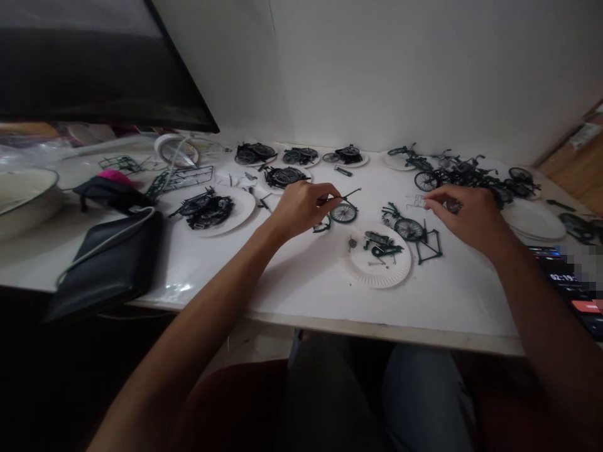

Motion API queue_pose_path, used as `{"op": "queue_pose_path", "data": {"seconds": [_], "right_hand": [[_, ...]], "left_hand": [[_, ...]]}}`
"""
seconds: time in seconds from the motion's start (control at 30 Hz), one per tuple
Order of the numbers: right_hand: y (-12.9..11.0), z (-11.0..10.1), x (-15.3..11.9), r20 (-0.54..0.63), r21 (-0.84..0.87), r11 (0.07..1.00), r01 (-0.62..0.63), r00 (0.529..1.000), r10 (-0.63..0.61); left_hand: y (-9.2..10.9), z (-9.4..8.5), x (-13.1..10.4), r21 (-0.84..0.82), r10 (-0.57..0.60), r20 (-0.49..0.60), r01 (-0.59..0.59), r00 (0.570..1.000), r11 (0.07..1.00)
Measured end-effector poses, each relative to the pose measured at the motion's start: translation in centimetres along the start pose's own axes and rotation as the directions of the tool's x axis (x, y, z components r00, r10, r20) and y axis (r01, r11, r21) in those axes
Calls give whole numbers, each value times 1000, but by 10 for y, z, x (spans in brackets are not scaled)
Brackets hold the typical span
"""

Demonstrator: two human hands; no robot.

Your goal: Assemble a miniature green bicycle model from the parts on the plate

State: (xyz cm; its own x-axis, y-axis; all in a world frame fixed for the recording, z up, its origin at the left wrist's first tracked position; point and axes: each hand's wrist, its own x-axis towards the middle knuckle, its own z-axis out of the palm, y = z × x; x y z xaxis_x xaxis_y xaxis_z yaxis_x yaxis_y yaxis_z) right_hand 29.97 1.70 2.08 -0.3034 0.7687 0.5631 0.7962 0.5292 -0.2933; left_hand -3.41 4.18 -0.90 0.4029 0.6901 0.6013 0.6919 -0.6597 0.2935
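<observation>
My left hand (308,206) pinches a thin dark rod-like bicycle part (352,194) between thumb and fingers. Just below it a small spoked wheel (343,213) lies on the table. My right hand (464,210) is closed at the fingertips on a small pale wire-like piece (416,201); its exact kind is unclear. Between the hands lie a dark model bicycle wheel (409,230) and a green bicycle frame (429,246). A white paper plate (346,267) in front holds several small green and metal parts.
Plates of dark bicycle parts stand along the wall, among them a left plate (240,216). Assembled model bicycles (456,172) crowd the back right. A phone (563,282) lies far right. At left are a black case (110,257), a bowl (28,194) and a monitor (94,63).
</observation>
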Motion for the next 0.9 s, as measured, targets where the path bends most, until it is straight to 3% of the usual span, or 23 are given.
{"op": "queue_pose_path", "data": {"seconds": [0.1,0.27,0.37,0.6,0.7,0.83,0.9], "right_hand": [[13,3,-1,7,-16,998,-55,998,55],[15,13,-4,141,-16,1000,0,990,2],[15,8,-2,207,-18,1000,-12,978,15],[27,-16,-8,500,75,990,-121,863,68],[37,-17,-25,488,45,994,-97,870,63],[37,-18,-56,408,64,991,121,903,-136],[30,-19,-72,401,25,985,171,901,-167]], "left_hand": [[1,-1,0,-4,10,6,-10,1000,1000],[2,-1,0,12,-6,4,6,1000,1000],[1,0,0,14,8,33,-9,999,1000],[-4,4,0,28,22,45,-23,999,999],[-3,5,-1,1,20,32,-20,999,1000],[0,5,-1,-10,29,13,-29,999,1000],[0,4,0,-5,34,-11,-34,999,999]]}}
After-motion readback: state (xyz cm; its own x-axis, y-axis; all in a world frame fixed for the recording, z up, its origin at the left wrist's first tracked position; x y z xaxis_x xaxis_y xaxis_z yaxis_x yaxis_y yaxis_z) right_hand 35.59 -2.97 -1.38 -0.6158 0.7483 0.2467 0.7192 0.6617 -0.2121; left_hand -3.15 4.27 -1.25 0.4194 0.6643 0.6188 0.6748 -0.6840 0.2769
